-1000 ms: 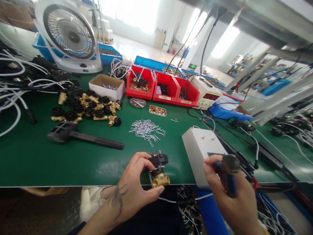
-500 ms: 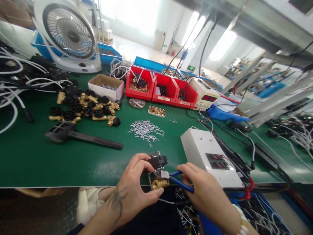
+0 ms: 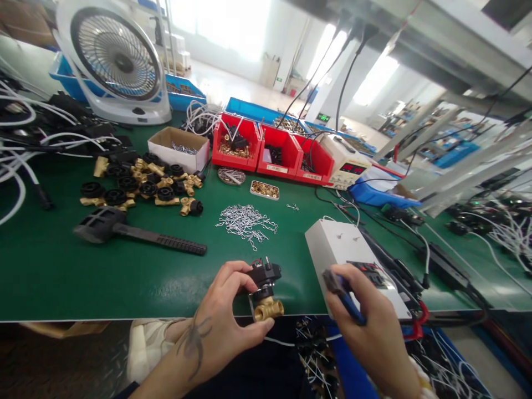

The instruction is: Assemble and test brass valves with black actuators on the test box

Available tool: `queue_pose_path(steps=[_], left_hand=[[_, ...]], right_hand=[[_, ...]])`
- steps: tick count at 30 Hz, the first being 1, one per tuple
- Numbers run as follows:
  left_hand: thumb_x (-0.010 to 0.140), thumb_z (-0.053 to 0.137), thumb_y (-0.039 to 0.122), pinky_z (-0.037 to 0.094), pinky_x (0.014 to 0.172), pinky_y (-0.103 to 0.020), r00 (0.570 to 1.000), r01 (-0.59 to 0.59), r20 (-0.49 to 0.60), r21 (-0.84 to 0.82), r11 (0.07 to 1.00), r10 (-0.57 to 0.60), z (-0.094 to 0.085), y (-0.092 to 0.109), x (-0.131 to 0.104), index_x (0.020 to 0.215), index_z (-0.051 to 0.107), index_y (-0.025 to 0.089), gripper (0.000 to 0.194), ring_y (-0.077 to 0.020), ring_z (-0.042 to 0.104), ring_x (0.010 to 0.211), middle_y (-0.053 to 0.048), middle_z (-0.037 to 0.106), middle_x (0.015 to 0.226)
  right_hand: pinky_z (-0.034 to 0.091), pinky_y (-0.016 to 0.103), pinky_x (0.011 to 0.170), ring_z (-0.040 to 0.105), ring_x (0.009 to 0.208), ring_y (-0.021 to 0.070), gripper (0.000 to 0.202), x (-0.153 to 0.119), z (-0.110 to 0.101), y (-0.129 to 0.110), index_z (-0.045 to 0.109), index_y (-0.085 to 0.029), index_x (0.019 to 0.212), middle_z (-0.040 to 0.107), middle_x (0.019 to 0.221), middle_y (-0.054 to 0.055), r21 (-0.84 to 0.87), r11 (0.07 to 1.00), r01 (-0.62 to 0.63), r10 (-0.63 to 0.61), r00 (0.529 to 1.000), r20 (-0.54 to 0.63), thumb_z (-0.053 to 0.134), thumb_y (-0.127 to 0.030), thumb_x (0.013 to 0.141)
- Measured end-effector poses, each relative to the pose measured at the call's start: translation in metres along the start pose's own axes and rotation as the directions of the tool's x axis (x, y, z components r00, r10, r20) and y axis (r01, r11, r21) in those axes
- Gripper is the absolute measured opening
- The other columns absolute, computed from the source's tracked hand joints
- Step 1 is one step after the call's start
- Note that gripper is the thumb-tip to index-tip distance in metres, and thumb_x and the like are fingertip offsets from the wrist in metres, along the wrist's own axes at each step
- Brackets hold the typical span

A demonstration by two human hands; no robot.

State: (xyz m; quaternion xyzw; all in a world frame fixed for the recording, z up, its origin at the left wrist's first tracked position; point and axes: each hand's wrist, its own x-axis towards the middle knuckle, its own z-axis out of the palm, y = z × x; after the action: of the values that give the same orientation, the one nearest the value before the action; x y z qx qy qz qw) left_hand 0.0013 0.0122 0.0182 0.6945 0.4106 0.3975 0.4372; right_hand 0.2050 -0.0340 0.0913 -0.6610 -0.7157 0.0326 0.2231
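Note:
Near the table's front edge, my left hand [image 3: 226, 313] pinches a brass valve [image 3: 269, 308] with a black actuator body [image 3: 266, 272] on top. Its thumb presses the brass end and the fingers hold the black part. A white cable [image 3: 279, 342] shows below the valve. My right hand [image 3: 366, 318] is closed around blue-handled pliers [image 3: 351, 305], apart from the valve and in front of a grey box. The pliers' jaws are smeared by motion. Beyond my left hand lies a heap of bent wire clips [image 3: 245, 221].
A black mallet [image 3: 139, 231] lies at left, below several brass valve bodies [image 3: 145, 180]. Red bins [image 3: 276, 152], a carton [image 3: 178, 149] and a fan [image 3: 120, 61] stand behind. At right are a grey switch box [image 3: 332, 244] and cables; a blue crate [image 3: 461, 360] sits below the table edge.
The pliers have come away from the valve's neck. My right hand has moved right and turned them upward. My left hand keeps its hold on the valve.

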Motion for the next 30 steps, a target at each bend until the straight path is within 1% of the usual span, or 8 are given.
queue_pose_path(steps=[4,9,14,17,19,24,27,30], left_hand=[[0.065,0.072,0.015,0.052,0.097,-0.050,1.000,-0.015,0.005,-0.005,1.000,0.015,0.000,-0.001,-0.002,0.086,0.053,0.022,0.029,-0.0279,0.056,0.114,-0.008,0.053,0.118],[0.066,0.071,0.015,0.051,0.098,-0.050,1.000,-0.012,0.006,-0.032,0.999,0.012,0.001,-0.002,-0.003,0.087,0.051,0.023,0.030,-0.0267,0.056,0.113,-0.007,0.051,0.119],[0.065,0.073,0.015,0.051,0.098,-0.049,1.000,-0.009,0.003,-0.025,1.000,0.009,0.001,-0.003,-0.002,0.086,0.052,0.023,0.030,-0.0272,0.056,0.113,-0.007,0.052,0.119],[0.065,0.072,0.015,0.052,0.097,-0.048,1.000,-0.014,-0.009,-0.032,0.999,0.013,0.000,-0.003,-0.003,0.086,0.052,0.023,0.030,-0.0266,0.057,0.112,-0.007,0.052,0.119],[0.064,0.072,0.015,0.052,0.096,-0.049,1.000,-0.012,-0.008,-0.033,0.999,0.011,0.000,-0.003,-0.003,0.086,0.052,0.023,0.030,-0.0267,0.057,0.111,-0.007,0.052,0.119],[0.066,0.071,0.016,0.052,0.096,-0.048,1.000,-0.012,-0.012,-0.018,1.000,0.011,0.000,-0.003,-0.003,0.086,0.051,0.023,0.029,-0.0261,0.058,0.111,-0.007,0.052,0.117],[0.067,0.072,0.016,0.051,0.097,-0.047,0.999,-0.041,-0.024,-0.002,0.999,0.041,0.003,-0.005,-0.004,0.089,0.052,0.024,0.031,-0.0263,0.056,0.113,-0.006,0.052,0.119],[0.066,0.072,0.014,0.051,0.097,-0.046,0.996,-0.086,-0.018,0.002,0.996,0.086,0.005,-0.008,-0.004,0.095,0.054,0.024,0.035,-0.0264,0.056,0.114,-0.006,0.053,0.120]], right_hand=[[0.042,0.028,0.051,0.059,0.057,0.0177,0.022,0.003,0.001,0.000,0.058,-0.021,0.083,0.062,0.071,0.003,-0.125,0.982,0.139,-0.099,0.954,0.282,0.041,-0.007,0.079],[0.046,0.025,0.056,0.059,0.062,0.0154,0.013,0.009,-0.007,-0.004,0.056,-0.022,0.091,0.063,0.075,0.002,-0.001,0.999,0.033,-0.033,0.999,-0.028,0.046,-0.014,0.087],[0.042,0.026,0.052,0.059,0.057,0.0164,0.021,0.007,-0.004,0.001,0.057,-0.021,0.083,0.062,0.071,0.002,-0.142,0.984,0.105,-0.061,0.956,0.288,0.045,-0.006,0.077],[0.048,0.027,0.060,0.063,0.068,0.0170,0.016,0.004,-0.006,0.004,0.056,-0.023,0.093,0.065,0.082,0.004,-0.061,0.997,0.039,-0.040,0.999,-0.020,0.046,-0.012,0.086],[0.048,0.026,0.059,0.062,0.066,0.0164,0.015,0.002,-0.004,0.005,0.054,-0.023,0.094,0.065,0.080,0.003,-0.022,1.000,0.004,-0.006,0.995,-0.097,0.047,-0.013,0.086],[0.046,0.026,0.053,0.060,0.059,0.0162,0.018,0.005,0.001,0.002,0.060,-0.021,0.083,0.064,0.071,0.002,-0.026,0.999,0.024,-0.017,0.964,0.267,0.048,-0.009,0.079],[0.052,0.027,0.065,0.065,0.075,0.0174,0.019,0.010,-0.004,-0.003,0.063,-0.021,0.107,0.068,0.088,0.004,0.191,0.980,-0.054,0.002,0.965,0.262,0.052,-0.023,0.091],[0.054,0.027,0.070,0.065,0.081,0.0171,0.047,0.012,-0.001,-0.005,0.055,-0.025,0.133,0.067,0.096,0.003,0.360,0.933,-0.005,-0.155,0.897,0.414,0.065,-0.026,0.087]])
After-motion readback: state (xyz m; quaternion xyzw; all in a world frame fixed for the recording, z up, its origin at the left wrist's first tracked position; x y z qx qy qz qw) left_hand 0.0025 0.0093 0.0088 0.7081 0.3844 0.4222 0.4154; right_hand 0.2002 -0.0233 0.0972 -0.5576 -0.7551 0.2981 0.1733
